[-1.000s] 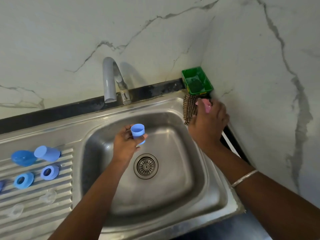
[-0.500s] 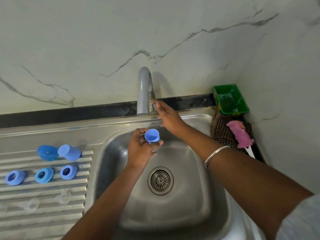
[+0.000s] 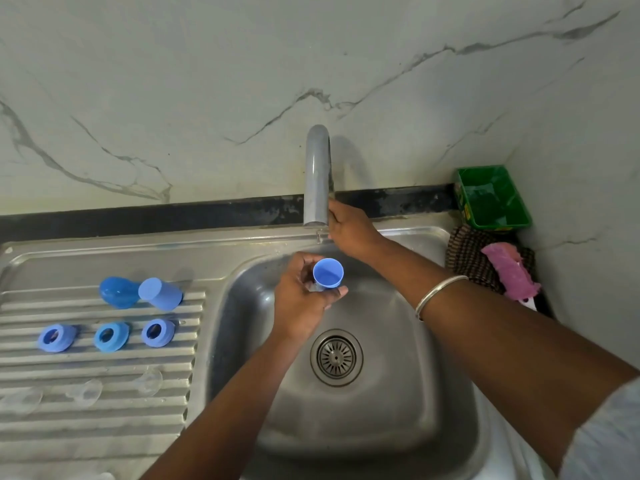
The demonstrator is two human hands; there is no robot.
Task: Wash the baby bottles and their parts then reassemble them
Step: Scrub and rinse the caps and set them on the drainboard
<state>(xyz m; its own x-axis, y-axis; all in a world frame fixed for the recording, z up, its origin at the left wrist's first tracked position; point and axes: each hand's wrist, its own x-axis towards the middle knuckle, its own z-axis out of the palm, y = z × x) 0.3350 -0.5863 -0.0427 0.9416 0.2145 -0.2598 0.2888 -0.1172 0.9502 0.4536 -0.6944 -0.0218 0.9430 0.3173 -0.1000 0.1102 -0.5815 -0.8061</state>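
Over the back edge of the steel sink basin (image 3: 433, 341), the left hand (image 3: 301, 303) curls its fingers round a small, light, stiff blue plastic bottle cap (image 3: 328, 274), likely slippery when wet and best gripped by its sides, while the right hand (image 3: 349, 228) fingers the grey tap (image 3: 317, 174), their closure hidden.

light: soft, even | shadow: faint behind tap (image 3: 317, 174) | focus: sharp | edges: wide-angle bending
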